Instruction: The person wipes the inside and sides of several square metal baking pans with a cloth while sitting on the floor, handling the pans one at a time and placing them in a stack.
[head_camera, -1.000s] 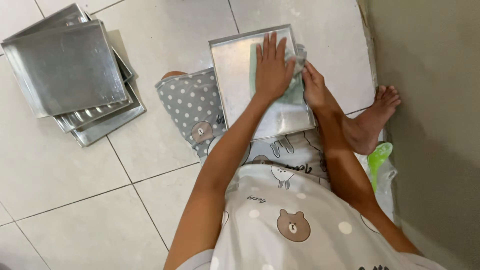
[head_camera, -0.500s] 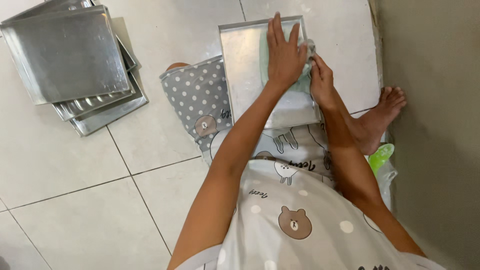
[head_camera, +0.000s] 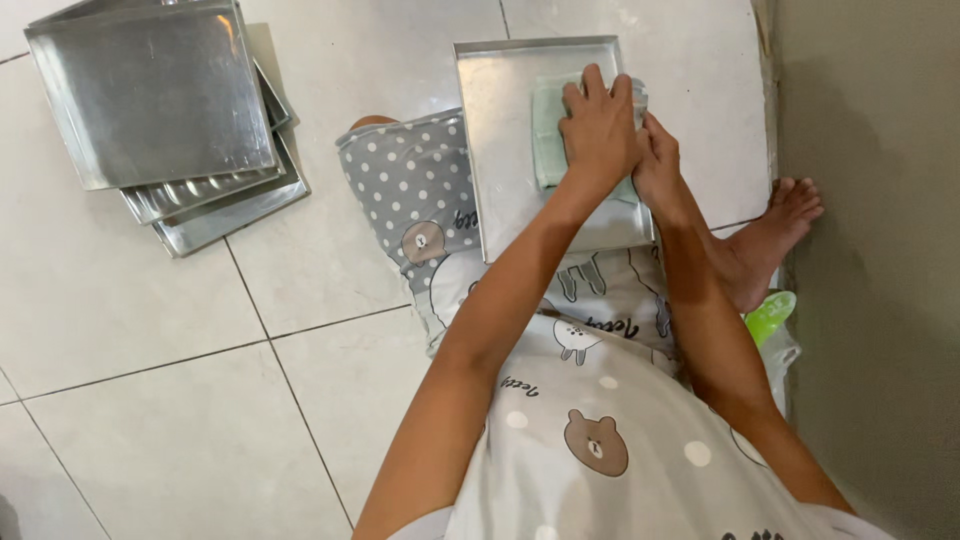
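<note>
Resting across the person's lap, a square metal tray (head_camera: 510, 150) shows a dull, brushed silver face with a low raised rim and squared corners; its near edge lies on the dotted grey trouser leg (head_camera: 410, 190) and its far edge reaches out over the pale floor tiles (head_camera: 150, 330). On the tray's right half lies a soft, pale green cloth (head_camera: 548, 135), folded flat, matte against the metal. The left hand (head_camera: 598, 130) is spread flat on the cloth, fingers extended and pressed down, palm covering most of it, so only the cloth's left strip and a bit near the wrist show. The right hand (head_camera: 657, 165) sits just beside it at the tray's right edge, fingers curled against that rim; whether it truly grips the rim cannot be told, since the left hand partly covers it. To the left, well apart on the floor, a stack of similar trays (head_camera: 165, 110) lies slightly fanned, the top one smooth and faintly reflective, the lower ones showing fluted edges. A bare foot (head_camera: 770, 230) rests near the wall (head_camera: 870, 250), and a bright green plastic item (head_camera: 770, 315) peeks out just beside the person's right arm.
</note>
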